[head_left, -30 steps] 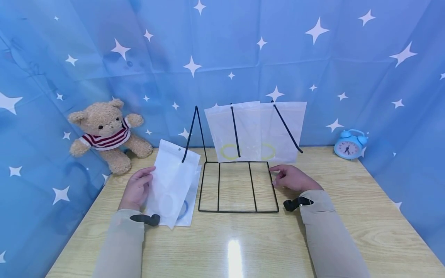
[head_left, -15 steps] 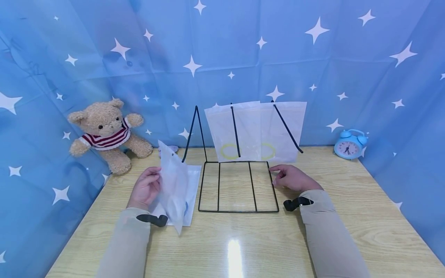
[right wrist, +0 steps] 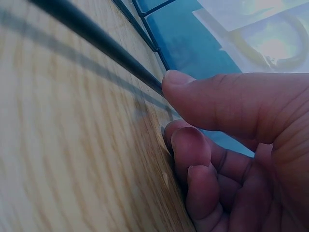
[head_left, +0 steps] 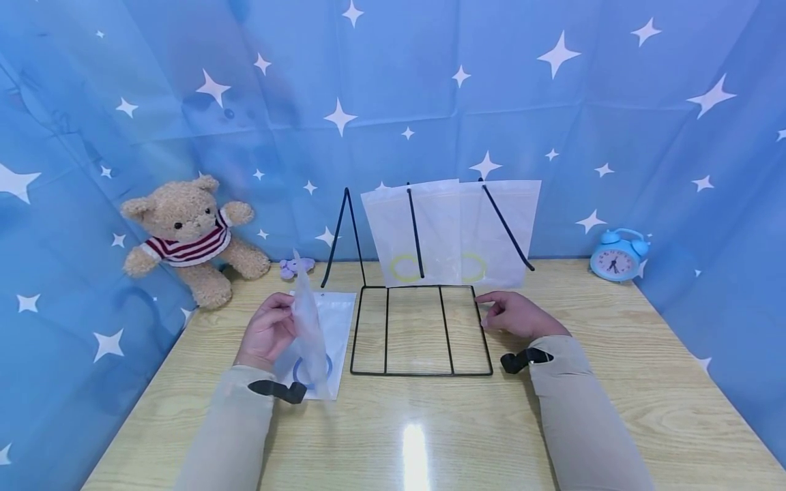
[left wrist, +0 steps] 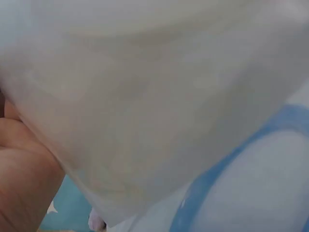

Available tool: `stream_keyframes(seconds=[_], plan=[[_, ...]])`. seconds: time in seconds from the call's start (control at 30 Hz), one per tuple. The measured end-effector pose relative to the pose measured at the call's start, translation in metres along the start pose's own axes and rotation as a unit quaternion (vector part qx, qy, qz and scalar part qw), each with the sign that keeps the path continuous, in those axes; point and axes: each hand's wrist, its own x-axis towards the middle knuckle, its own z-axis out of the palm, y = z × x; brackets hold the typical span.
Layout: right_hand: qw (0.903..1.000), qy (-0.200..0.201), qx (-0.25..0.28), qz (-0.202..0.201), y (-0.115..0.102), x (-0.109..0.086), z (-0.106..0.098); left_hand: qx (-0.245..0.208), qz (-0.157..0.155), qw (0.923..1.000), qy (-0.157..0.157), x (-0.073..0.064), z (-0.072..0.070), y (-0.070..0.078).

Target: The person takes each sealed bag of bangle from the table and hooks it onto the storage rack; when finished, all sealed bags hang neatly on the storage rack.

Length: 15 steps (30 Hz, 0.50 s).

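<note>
My left hand (head_left: 267, 331) pinches the edge of a white zip bag (head_left: 311, 334), which hangs nearly edge-on to the head camera. The same bag (left wrist: 145, 111) fills most of the left wrist view. Beneath it, a second white bag (head_left: 339, 320) with a blue ring (head_left: 297, 372) showing through lies flat on the table. The black wire rack (head_left: 385, 334) stands at the centre. My right hand (head_left: 512, 314) holds the right side of its base, thumb against the rod (right wrist: 125, 60) in the right wrist view; the index finger is partly hidden there.
Two white bags with yellow rings, one left (head_left: 432, 225) and one right (head_left: 500, 225), hang on the rack's middle and right hooks. The left hook (head_left: 334, 239) is bare. A teddy bear (head_left: 190, 232), a small purple toy (head_left: 288, 269) and a blue alarm clock (head_left: 616, 262) stand behind.
My left hand has moved right and turned the bag from facing the camera to edge-on, uncovering more of the bag below and the purple toy. The right hand has stayed put.
</note>
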Motion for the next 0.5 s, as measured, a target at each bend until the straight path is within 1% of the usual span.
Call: stream_keyframes(seconds=[0.3, 0.5], plan=[[1.0000, 0.001, 0.000, -0.004, -0.001, -0.002, 0.000, -0.032, 0.009, 0.9984, -0.046, 0.006, 0.015, -0.001], [1.0000, 0.003, -0.001, -0.004, -0.001, -0.002, 0.000, -0.051, 0.031, 0.9960, -0.067, 0.006, 0.018, 0.003]])
